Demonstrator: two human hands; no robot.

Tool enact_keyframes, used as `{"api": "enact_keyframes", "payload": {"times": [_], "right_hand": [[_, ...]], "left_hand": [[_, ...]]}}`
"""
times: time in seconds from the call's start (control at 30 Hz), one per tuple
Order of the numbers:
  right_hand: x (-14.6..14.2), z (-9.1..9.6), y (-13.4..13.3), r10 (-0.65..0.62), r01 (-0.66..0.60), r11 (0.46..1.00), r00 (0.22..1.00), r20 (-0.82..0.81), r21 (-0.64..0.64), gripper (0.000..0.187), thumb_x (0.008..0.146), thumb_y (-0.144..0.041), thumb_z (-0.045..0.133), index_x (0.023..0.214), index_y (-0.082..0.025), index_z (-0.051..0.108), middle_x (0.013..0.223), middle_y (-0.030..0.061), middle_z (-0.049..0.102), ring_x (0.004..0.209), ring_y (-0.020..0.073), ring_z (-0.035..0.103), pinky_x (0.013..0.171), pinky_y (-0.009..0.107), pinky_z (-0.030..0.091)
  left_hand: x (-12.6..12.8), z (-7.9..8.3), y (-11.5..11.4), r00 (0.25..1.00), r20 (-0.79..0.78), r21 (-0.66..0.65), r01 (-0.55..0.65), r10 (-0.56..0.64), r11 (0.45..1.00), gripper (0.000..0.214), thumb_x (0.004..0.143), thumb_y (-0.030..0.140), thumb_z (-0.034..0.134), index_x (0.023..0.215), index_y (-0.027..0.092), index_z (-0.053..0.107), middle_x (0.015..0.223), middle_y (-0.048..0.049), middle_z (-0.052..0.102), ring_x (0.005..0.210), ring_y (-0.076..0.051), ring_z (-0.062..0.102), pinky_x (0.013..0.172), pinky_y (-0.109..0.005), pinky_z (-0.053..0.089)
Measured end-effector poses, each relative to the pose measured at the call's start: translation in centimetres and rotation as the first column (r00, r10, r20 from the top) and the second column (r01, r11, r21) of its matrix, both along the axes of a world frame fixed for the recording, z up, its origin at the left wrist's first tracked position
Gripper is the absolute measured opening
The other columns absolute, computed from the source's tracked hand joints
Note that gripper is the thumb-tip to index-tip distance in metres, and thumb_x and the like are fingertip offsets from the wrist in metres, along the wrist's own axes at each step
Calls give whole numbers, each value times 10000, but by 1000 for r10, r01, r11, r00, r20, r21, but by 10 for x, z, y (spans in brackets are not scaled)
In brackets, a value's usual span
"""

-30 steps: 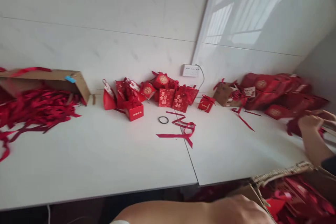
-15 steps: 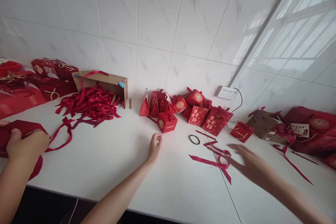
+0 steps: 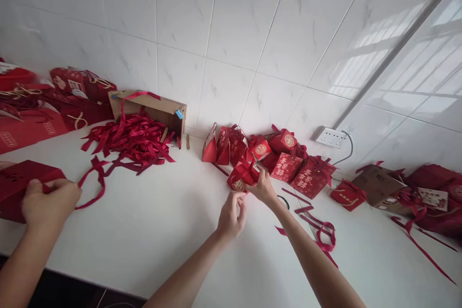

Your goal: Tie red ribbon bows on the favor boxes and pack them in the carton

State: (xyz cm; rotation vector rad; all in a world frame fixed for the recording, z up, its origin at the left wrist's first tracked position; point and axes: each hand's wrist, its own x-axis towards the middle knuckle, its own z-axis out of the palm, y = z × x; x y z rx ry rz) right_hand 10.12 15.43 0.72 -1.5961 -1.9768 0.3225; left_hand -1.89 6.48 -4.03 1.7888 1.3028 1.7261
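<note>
A small red gift box (image 3: 238, 179) with gold print and a ribbon on top is tilted on the white table. My right hand (image 3: 264, 186) has its fingers closed on the box's right side and top. Just below, my left hand (image 3: 231, 215) is loosely curled, thumb apart, its fingertips at the box's lower edge. A black ring (image 3: 285, 201) lies partly hidden behind my right forearm. Loose red ribbons (image 3: 327, 233) lie to the right of that arm.
At left, another person's hand (image 3: 52, 202) holds a larger red box (image 3: 21, 187). A ribbon heap (image 3: 137, 137) spills from an open cardboard box (image 3: 173, 108). Finished-looking red boxes (image 3: 287, 167) line the wall, below a power strip (image 3: 330, 137). Red bags (image 3: 433, 178) stand at far right.
My right hand has come left from the loose ribbons and taken hold of the small gift box, which is now tilted. My left hand has moved closer to it. The view has shifted.
</note>
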Motion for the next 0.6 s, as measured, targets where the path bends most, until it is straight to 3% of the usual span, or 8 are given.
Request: {"api": "enact_keyframes", "payload": {"times": [0.1,0.2,0.33,0.47,0.53,0.6], "right_hand": [[34,6,-52,76,-76,997,997,0,29,806,634,-387,718,1302,-180,317,1183,172,472,1135,364,491,924,528,433],[62,16,-110,252,-252,968,968,9,-13,773,676,-403,714,1328,-255,328,1295,145,403,1189,325,465,942,486,456],[87,19,-160,395,-404,892,915,-84,-201,754,716,-276,680,1370,-329,308,1432,88,305,1204,260,492,936,394,494],[102,8,-183,311,-332,935,936,-164,-122,715,773,-254,626,1397,-310,281,1465,91,280,1328,269,348,1005,441,443],[103,6,-194,188,-195,981,953,-236,-4,582,821,-280,590,1349,-279,347,1362,111,405,1252,261,435,921,437,506],[96,6,-207,81,-49,992,955,-286,116,347,867,-269,538,1207,-243,470,1130,98,548,1020,220,574,771,379,558]], "left_hand": [[-2,7,1,987,148,-55,-49,57,997,189,881,286,363,1026,194,444,917,-65,571,811,-148,580,748,-298,494],[-8,16,3,962,253,-150,-65,101,987,192,895,322,330,989,197,441,981,-83,562,882,-164,567,810,-327,479],[-11,31,-1,966,254,-243,110,-46,964,181,853,331,386,818,198,504,872,-44,593,830,-165,577,769,-303,481],[-8,43,-22,925,177,-389,380,-337,839,267,848,411,417,825,194,572,851,-23,617,803,-164,584,754,-292,475],[-8,46,-35,911,124,-485,402,-394,777,303,857,459,416,894,206,579,906,-20,623,822,-167,581,755,-290,467],[-9,49,-47,918,75,-548,365,-390,753,289,849,467,447,908,216,576,914,-13,623,787,-164,579,705,-275,464]]}}
